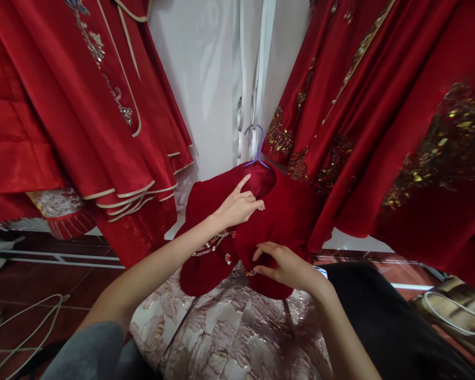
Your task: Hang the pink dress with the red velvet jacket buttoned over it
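Note:
A short red velvet jacket [296,211] hangs on a thin purple hanger [258,148]. Its front panels part at the bottom, and beaded tassels [211,243] decorate one of them. My left hand [239,207] lies across the jacket just below the neckline. Its index finger is stretched out, while the other fingers curl at the front edge beside a pearl button [261,207]. Lower down, my right hand [285,264] rests against the front panel, thumb and index finger apart. The thumb tip is close to a small beaded fastening [251,273] near the hem.
Red garments with pale piping [114,153] hang on the left, and gold-embroidered red garments [360,132] on the right. Beneath the jacket spreads a shiny pinkish brocade cloth [237,332]. A black padded surface [376,311] is at right; white cables [43,327] lie on the floor.

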Motion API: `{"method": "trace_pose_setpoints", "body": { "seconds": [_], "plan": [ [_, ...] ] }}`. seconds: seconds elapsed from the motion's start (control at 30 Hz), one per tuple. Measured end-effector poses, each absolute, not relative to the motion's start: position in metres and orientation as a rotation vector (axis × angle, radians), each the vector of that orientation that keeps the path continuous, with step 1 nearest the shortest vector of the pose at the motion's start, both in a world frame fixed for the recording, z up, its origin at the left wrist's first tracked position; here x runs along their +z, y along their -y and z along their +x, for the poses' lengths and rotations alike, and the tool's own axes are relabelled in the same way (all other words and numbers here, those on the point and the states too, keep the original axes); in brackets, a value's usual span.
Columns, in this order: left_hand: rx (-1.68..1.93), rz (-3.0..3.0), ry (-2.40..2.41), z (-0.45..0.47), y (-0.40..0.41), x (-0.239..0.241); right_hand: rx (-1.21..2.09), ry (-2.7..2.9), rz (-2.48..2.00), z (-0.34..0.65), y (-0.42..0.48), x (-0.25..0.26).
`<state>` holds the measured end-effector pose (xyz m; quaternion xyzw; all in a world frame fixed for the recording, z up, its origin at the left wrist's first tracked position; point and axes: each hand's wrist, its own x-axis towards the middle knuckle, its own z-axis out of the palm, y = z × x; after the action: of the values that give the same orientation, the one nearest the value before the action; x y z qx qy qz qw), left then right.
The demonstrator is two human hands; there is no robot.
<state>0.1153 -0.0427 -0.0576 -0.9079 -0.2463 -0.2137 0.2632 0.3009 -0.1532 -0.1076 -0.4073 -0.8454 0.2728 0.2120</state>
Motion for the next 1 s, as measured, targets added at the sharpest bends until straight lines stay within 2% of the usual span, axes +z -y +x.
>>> {"method": "trace_pose_setpoints", "body": {
  "seconds": [0.37, 0.43, 0.57, 0.83, 1.0],
  "plan": [
    [-0.706, -2.133, 1.181, 0.102, 0.076, -0.074, 1.056, 1.469, -0.942, 0.257, 0.101, -0.089],
    [-0.755, -2.055, 1.292, 0.092, 0.081, -0.076, 0.984, 1.501, -1.025, 0.251, 0.099, -0.091],
    [-0.835, -1.885, 1.472, 0.056, 0.079, -0.060, 0.578, 1.588, -1.451, 0.281, 0.095, -0.089],
    [-0.804, -2.011, 1.730, -0.004, 0.040, -0.013, 0.033, 1.722, -1.931, 0.364, 0.026, -0.027],
    [-0.966, -2.245, 1.995, -0.017, 0.018, -0.014, 0.199, 2.169, -2.009, 0.387, -0.008, -0.025]
  ]
}}
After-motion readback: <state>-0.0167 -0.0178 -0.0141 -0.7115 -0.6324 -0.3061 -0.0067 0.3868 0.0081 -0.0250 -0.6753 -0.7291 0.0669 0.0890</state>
